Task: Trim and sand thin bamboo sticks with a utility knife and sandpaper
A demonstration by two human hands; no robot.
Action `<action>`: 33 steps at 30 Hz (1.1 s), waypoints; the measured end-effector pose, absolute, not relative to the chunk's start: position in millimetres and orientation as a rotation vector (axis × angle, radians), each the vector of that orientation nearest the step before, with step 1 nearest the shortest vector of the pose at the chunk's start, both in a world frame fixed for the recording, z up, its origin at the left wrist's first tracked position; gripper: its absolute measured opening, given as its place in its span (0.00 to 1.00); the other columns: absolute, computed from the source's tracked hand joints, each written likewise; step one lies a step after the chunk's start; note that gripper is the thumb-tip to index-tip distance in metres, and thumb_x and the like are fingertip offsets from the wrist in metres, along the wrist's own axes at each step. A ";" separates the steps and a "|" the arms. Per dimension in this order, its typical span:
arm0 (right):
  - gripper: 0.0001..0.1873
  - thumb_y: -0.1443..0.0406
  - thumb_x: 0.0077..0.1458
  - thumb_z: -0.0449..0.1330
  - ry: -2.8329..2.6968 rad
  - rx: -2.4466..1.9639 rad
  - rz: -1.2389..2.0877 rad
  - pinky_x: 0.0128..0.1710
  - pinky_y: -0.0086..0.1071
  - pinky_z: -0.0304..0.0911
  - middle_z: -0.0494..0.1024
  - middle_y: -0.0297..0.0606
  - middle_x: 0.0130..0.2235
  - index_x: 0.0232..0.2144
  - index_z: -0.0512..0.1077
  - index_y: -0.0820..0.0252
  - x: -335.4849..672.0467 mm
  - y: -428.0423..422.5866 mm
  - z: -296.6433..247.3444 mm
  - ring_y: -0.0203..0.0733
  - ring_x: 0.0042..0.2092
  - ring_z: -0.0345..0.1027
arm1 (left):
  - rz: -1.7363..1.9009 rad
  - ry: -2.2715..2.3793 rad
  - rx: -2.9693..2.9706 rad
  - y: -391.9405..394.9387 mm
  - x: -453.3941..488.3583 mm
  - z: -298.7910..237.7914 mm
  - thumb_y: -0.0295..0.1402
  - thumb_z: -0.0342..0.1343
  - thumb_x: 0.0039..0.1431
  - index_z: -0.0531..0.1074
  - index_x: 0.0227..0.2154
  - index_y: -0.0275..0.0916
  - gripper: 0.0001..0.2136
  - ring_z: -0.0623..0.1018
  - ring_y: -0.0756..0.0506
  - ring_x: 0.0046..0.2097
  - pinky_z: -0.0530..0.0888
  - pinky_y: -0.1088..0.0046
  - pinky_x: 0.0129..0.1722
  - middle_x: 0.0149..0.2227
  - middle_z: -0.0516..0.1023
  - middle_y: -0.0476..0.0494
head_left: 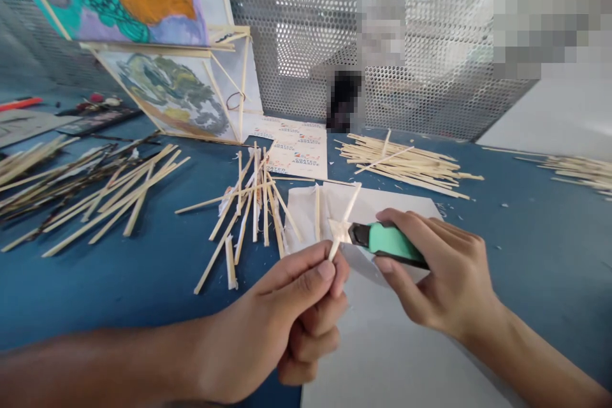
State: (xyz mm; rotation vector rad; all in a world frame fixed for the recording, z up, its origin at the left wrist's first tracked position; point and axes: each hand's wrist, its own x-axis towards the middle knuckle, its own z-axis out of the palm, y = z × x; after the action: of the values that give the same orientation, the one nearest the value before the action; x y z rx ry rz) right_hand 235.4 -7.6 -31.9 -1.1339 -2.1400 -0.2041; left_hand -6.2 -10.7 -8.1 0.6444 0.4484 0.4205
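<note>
My left hand (291,315) pinches a thin bamboo stick (345,217) between thumb and forefinger, holding it slanted over a white sheet of paper (382,344). My right hand (440,274) is wrapped round a green utility knife (387,241). The knife's blade lies against the stick just above my left fingertips. One more stick (317,211) lies upright on the paper next to it.
Loose heaps of bamboo sticks lie at centre (248,204), left (95,194), back (406,166) and far right (583,172) on the blue table (526,236). Painted paper kites (176,92) lean at the back left. Printed cards (296,150) lie behind. A perforated metal screen (382,13) closes the back.
</note>
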 end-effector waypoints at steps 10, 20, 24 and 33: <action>0.20 0.50 0.68 0.53 -1.543 -1.524 -0.167 0.23 0.31 0.50 0.62 0.30 0.22 0.34 0.74 0.59 291.4 38.7 -18.3 0.36 0.23 0.54 | 0.464 0.501 0.772 -12.2 -5.0 -8.0 0.46 0.46 0.74 0.60 0.34 0.43 0.15 0.46 0.56 0.20 0.48 0.88 0.16 0.22 0.49 0.60; 0.20 0.58 0.60 0.58 -2.083 -0.844 -0.085 0.26 0.36 0.57 0.71 0.37 0.29 0.49 0.69 0.65 231.1 -3.2 -28.6 0.39 0.26 0.62 | 0.435 0.509 0.942 -27.8 -10.7 -19.1 0.51 0.46 0.73 0.63 0.40 0.43 0.16 0.54 0.55 0.22 0.51 0.78 0.20 0.23 0.56 0.58; 0.20 0.56 0.62 0.57 -2.112 -0.801 -0.081 0.27 0.36 0.53 0.68 0.36 0.29 0.50 0.68 0.65 236.4 2.1 -29.5 0.39 0.26 0.59 | 0.354 0.478 0.911 -24.8 -10.4 -13.9 0.53 0.50 0.70 0.63 0.42 0.43 0.18 0.54 0.54 0.24 0.54 0.78 0.23 0.25 0.57 0.58; 0.18 0.54 0.63 0.56 -2.136 -0.881 -0.113 0.28 0.36 0.55 0.71 0.38 0.29 0.46 0.69 0.62 238.3 3.8 -36.0 0.40 0.26 0.61 | 0.363 0.361 0.737 -24.5 -9.0 -11.5 0.48 0.51 0.72 0.63 0.38 0.44 0.14 0.53 0.54 0.21 0.53 0.80 0.21 0.22 0.55 0.59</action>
State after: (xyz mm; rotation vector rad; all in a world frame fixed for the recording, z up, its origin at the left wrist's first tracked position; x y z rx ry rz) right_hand 238.3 3.8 -36.0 -0.8814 -2.1356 -0.1128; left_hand -9.0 -24.5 -11.5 0.7368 0.3608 0.3630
